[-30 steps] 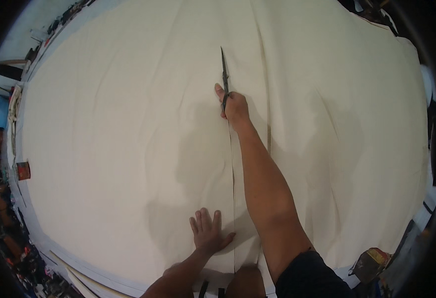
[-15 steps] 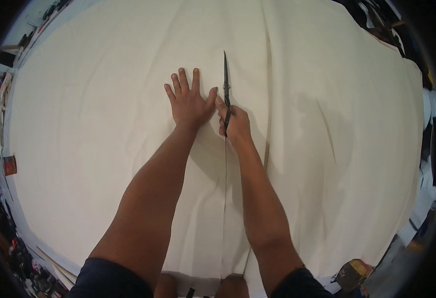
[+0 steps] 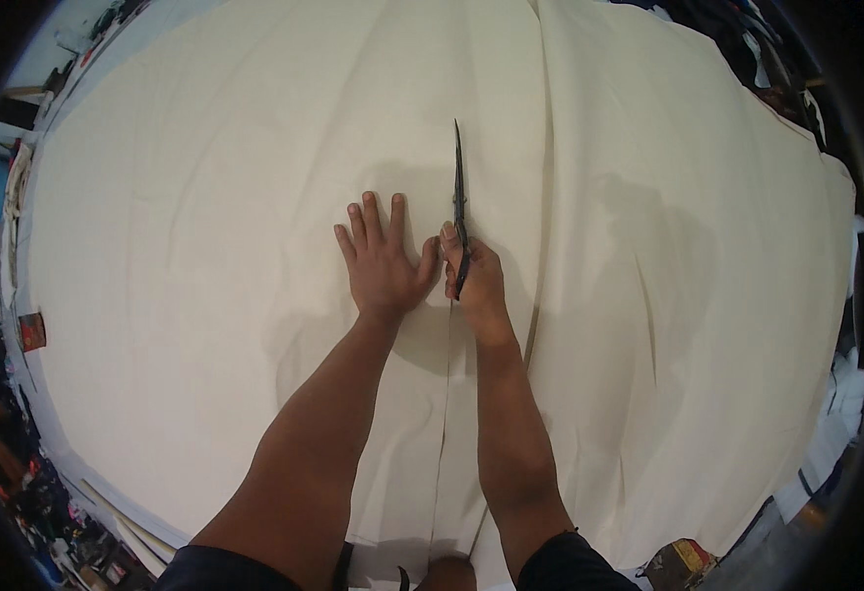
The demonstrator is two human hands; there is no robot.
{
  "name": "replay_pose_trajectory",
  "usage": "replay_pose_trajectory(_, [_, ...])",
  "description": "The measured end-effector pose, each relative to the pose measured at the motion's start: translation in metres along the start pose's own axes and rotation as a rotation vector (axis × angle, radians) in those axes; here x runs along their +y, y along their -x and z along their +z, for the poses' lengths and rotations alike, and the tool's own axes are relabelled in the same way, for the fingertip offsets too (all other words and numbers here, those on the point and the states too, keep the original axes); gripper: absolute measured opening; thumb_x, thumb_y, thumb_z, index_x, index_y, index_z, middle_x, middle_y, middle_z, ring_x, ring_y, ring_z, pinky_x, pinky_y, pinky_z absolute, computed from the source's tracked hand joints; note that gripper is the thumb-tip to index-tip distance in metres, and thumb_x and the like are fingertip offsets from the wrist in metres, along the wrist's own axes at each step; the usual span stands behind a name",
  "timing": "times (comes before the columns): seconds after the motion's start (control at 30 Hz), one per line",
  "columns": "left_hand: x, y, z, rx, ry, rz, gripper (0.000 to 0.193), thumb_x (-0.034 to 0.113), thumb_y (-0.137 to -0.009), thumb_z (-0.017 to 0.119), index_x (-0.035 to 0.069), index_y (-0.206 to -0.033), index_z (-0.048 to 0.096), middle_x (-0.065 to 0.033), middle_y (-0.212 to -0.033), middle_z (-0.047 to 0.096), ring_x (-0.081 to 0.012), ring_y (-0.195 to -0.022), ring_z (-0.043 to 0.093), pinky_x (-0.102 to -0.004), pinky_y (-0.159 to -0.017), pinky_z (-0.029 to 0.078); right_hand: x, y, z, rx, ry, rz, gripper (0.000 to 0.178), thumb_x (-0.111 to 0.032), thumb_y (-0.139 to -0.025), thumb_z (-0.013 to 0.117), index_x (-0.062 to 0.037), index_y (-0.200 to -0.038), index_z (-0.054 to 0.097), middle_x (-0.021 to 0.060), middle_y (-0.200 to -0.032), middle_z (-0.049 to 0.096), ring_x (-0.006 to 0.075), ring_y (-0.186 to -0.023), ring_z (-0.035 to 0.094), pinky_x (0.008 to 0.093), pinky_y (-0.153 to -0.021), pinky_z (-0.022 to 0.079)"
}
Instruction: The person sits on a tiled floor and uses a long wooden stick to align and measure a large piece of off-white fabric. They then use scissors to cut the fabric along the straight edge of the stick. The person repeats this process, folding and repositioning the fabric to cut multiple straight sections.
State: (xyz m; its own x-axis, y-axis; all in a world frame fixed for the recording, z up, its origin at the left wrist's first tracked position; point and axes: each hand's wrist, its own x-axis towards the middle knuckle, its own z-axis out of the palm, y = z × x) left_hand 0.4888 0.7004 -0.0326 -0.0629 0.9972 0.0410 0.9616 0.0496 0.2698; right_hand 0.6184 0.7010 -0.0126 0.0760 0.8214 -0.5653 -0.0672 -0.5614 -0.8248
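Observation:
A broad sheet of cream fabric (image 3: 195, 197) lies spread in front of me. My right hand (image 3: 481, 281) grips the handles of dark scissors (image 3: 459, 187), whose blades point away from me and look nearly closed. From the scissors a straight slit (image 3: 443, 433) runs back through the fabric toward my body. Just left of the scissors, my left hand (image 3: 384, 271) rests flat on the cloth with its fingers spread. Its thumb comes close to the fingers of my right hand. The scissors' finger loops are partly hidden by my right hand.
A long fold (image 3: 548, 148) runs through the fabric right of the scissors. Shorter creases lie farther right. A small box (image 3: 681, 565) sits by the near right edge, and a reddish block (image 3: 32, 332) at the left edge. Assorted clutter surrounds the fabric.
Both hands and the scissors appear lower and slightly to the right in the picture, as the whole view has shifted somewhat. The left hand stays flat, and the right still holds the scissors.

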Motion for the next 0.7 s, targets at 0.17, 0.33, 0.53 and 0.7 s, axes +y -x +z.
replay_pose_trajectory(0.17, [-0.002, -0.004, -0.002, -0.022, -0.012, -0.016, 0.075, 0.053, -0.090, 0.052, 0.012, -0.151, 0.037, -0.0245, -0.158, 0.023, -0.0447, -0.147, 0.019, -0.0602, -0.118, 0.010, 0.005, -0.002, 0.001, 0.018, 0.054, -0.017, 0.054, -0.058, -0.089, 0.067, -0.0062, -0.076, 0.056, -0.0029, -0.054, 0.045, 0.0083, -0.043, 0.043, 0.0252, -0.042, 0.037])
replay_pose_trajectory(0.33, [0.002, -0.003, -0.006, -0.044, -0.018, -0.026, 0.077, 0.054, -0.089, 0.053, 0.013, -0.153, 0.034, -0.0244, -0.159, 0.022, -0.0448, -0.148, 0.018, -0.0595, -0.119, 0.009, -0.029, -0.026, 0.000, -0.011, 0.013, 0.004, 0.056, -0.055, -0.091, 0.065, -0.0042, -0.069, 0.057, 0.0004, -0.054, 0.047, 0.0117, -0.045, 0.048, 0.0289, -0.042, 0.039])
replay_pose_trajectory(0.53, [0.005, -0.005, -0.004, -0.056, 0.007, -0.025, 0.080, 0.057, -0.089, 0.052, 0.013, -0.153, 0.034, -0.0245, -0.160, 0.021, -0.0436, -0.149, 0.015, -0.0593, -0.119, 0.007, -0.031, -0.063, 0.004, 0.034, -0.014, -0.012, 0.059, -0.061, -0.085, 0.069, -0.0047, -0.075, 0.056, -0.0017, -0.055, 0.046, 0.0088, -0.040, 0.042, 0.0257, -0.039, 0.035])
replay_pose_trajectory(0.7, [0.001, -0.004, -0.002, -0.097, -0.017, -0.041, 0.080, 0.057, -0.089, 0.052, 0.014, -0.154, 0.033, -0.0244, -0.160, 0.019, -0.0436, -0.149, 0.013, -0.0598, -0.119, 0.005, -0.025, -0.067, 0.008, 0.052, 0.015, -0.018, 0.058, -0.060, -0.085, 0.071, -0.0049, -0.075, 0.056, -0.0021, -0.055, 0.045, 0.0093, -0.040, 0.042, 0.0257, -0.038, 0.034])
